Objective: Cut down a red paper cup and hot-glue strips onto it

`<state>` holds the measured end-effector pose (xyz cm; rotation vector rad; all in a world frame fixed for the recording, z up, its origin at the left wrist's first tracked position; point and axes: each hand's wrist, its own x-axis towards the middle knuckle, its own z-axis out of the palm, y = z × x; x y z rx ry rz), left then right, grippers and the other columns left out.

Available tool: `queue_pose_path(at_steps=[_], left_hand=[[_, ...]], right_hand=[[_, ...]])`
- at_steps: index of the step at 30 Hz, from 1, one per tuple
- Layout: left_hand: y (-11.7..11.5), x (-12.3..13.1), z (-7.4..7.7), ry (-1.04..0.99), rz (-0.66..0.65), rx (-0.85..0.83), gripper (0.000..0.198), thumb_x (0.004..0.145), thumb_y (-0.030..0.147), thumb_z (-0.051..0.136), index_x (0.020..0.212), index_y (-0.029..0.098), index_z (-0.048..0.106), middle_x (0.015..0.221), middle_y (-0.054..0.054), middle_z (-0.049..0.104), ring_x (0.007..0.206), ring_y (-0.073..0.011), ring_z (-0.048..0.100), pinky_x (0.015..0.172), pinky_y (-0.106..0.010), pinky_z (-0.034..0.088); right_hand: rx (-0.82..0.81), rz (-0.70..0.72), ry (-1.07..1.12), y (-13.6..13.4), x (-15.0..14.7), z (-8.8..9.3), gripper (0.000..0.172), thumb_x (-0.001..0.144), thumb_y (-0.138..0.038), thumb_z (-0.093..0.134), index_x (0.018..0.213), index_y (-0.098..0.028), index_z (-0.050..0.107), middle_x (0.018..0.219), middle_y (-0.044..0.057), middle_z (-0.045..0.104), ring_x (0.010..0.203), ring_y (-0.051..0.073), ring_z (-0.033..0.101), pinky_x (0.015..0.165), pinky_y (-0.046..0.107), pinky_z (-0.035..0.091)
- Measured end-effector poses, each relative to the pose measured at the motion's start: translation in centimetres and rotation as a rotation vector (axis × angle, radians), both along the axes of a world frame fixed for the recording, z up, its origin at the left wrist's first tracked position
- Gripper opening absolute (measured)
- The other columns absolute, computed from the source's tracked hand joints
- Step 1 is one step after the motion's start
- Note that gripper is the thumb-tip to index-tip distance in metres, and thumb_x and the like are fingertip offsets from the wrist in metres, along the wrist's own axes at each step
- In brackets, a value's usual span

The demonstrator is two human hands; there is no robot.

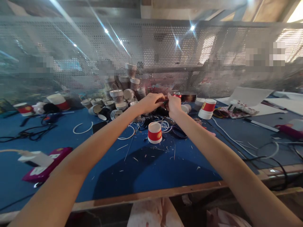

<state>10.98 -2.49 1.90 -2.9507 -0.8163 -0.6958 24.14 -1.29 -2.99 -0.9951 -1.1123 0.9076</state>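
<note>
Both my hands reach far across the blue table and meet over a heap of odds and ends. My left hand (153, 102) is bent over with its fingers curled toward the right one. Close against it, my right hand (174, 104) is closed, its back to me. Something small and dark shows between the fingers, too hidden to name. Just behind the right hand stands a red can (177, 94). Nearer to me, a red and white paper cup (154, 133) stands upside down. Coils of white cord (165, 126) lie behind this cup.
A pile of small cups (116, 95) rises at the back left before a perforated metal screen (161, 47). Stacked paper cups (207, 109) stand to the right. A purple power strip (48, 164) lies front left; a white cable (230, 138) trails right. Scraps litter the tabletop.
</note>
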Motion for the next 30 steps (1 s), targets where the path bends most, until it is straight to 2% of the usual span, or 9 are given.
queue_pose_path(at_steps=[2,5,10,14,16,19,24,27,30], left_hand=[[-0.3,-0.6,-0.1,-0.044,-0.031,-0.05,0.029,0.081,0.025,0.046,0.106,0.014,0.057,0.089,-0.006,0.064,0.078,-0.016,0.057,0.075,-0.029,0.043],[-0.8,-1.8,-1.1,-0.222,0.071,-0.114,0.033,0.082,0.03,0.045,0.107,0.011,0.054,0.095,-0.01,0.06,0.085,-0.0172,0.055,0.078,-0.031,0.043],[-0.6,-4.7,-5.2,-0.374,0.026,-0.481,0.051,0.081,0.046,0.045,0.119,0.013,0.039,0.121,-0.015,0.05,0.109,-0.0198,0.049,0.086,-0.029,0.043],[0.2,-5.8,-6.9,-0.397,0.099,-0.598,0.046,0.084,0.049,0.038,0.113,0.014,0.043,0.113,-0.013,0.056,0.099,-0.0172,0.055,0.083,-0.029,0.045],[0.8,-5.3,-6.4,-0.404,0.15,-0.553,0.042,0.084,0.049,0.038,0.108,0.014,0.045,0.104,-0.01,0.059,0.09,-0.0158,0.057,0.077,-0.028,0.046],[1.2,-3.3,-4.7,-0.291,0.091,-0.456,0.039,0.088,0.047,0.032,0.101,0.015,0.05,0.094,-0.008,0.061,0.08,-0.0157,0.057,0.068,-0.027,0.046],[-0.2,0.1,-1.9,0.007,-0.233,-0.269,0.041,0.091,0.04,0.022,0.094,0.015,0.054,0.089,-0.009,0.06,0.072,-0.0152,0.054,0.068,-0.027,0.042],[-1.0,0.9,-1.4,0.078,-0.368,-0.224,0.037,0.091,0.034,0.023,0.082,0.016,0.055,0.076,-0.005,0.057,0.064,-0.0128,0.05,0.064,-0.024,0.04],[-1.3,1.0,-2.0,0.013,-0.352,-0.219,0.037,0.091,0.032,0.024,0.07,0.017,0.051,0.059,-0.001,0.05,0.054,-0.0107,0.044,0.058,-0.023,0.037]], right_hand=[[-0.032,-0.083,0.111,-0.5,0.6,0.0,0.036,0.086,-0.048,0.039,0.065,-0.021,0.049,0.052,0.0,0.053,0.048,0.014,0.054,0.043,0.027,0.042],[-0.021,-0.113,0.125,-1.5,2.0,-0.3,0.034,0.083,-0.048,0.048,0.062,-0.021,0.046,0.051,-0.001,0.054,0.039,0.01,0.048,0.038,0.024,0.04],[0.008,0.108,-0.117,-3.5,4.7,-2.0,0.039,0.081,-0.054,0.049,0.063,-0.02,0.046,0.034,-0.007,0.043,0.024,0.005,0.03,0.026,0.018,0.022],[-0.014,0.253,-0.22,-4.7,5.5,-3.3,0.039,0.076,-0.052,0.057,0.061,-0.016,0.052,0.028,-0.007,0.04,0.021,0.004,0.026,0.024,0.018,0.015],[-0.022,0.299,-0.249,-5.0,5.4,-3.5,0.038,0.076,-0.052,0.058,0.061,-0.016,0.053,0.028,-0.008,0.038,0.02,0.003,0.025,0.024,0.017,0.015],[-0.066,0.427,-0.285,-5.0,5.1,-3.4,0.038,0.075,-0.052,0.058,0.061,-0.017,0.053,0.026,-0.01,0.034,0.02,0.003,0.022,0.023,0.018,0.016],[-0.1,0.678,-0.272,-5.4,5.2,-3.0,0.04,0.074,-0.052,0.06,0.058,-0.017,0.053,0.027,-0.01,0.032,0.024,0.003,0.022,0.027,0.017,0.02],[-0.127,0.792,-0.22,-6.1,5.8,-2.8,0.044,0.077,-0.053,0.057,0.054,-0.017,0.049,0.029,-0.01,0.031,0.027,0.002,0.02,0.029,0.016,0.02],[-0.139,0.835,-0.163,-6.6,6.4,-2.8,0.044,0.077,-0.053,0.056,0.055,-0.017,0.048,0.03,-0.01,0.031,0.028,0.002,0.018,0.029,0.015,0.019]])
